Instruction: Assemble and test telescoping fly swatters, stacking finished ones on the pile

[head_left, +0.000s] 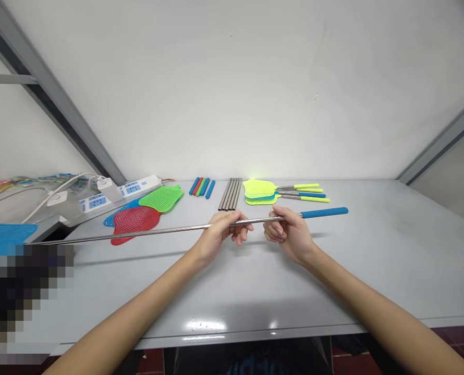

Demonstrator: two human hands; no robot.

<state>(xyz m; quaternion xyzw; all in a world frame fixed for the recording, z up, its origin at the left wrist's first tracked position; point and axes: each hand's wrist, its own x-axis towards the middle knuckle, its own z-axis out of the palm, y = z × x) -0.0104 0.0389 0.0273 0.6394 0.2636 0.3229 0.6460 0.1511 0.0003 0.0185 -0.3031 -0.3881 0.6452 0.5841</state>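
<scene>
Near the tip of the steel rod [138,232], a pixelated patch [21,297] and the picture's left edge cut off a blue fly swatter [5,237].

Red and green mesh swatter heads [138,220] beside white power strip [132,188]; steel tubes [230,194], foam handles [201,186], yellow swatters [259,190] along table [392,250].

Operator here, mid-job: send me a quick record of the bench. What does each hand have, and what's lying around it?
left hand: left hand holds a long steel rod along its shaft
right hand: right hand holds the same rod, just short of its blue grip
behind hands: parallel steel tubes, coloured grips
further along: yellow-green fly swatters, red fly swatter, green fly swatter
also: power strip on grey table
</scene>
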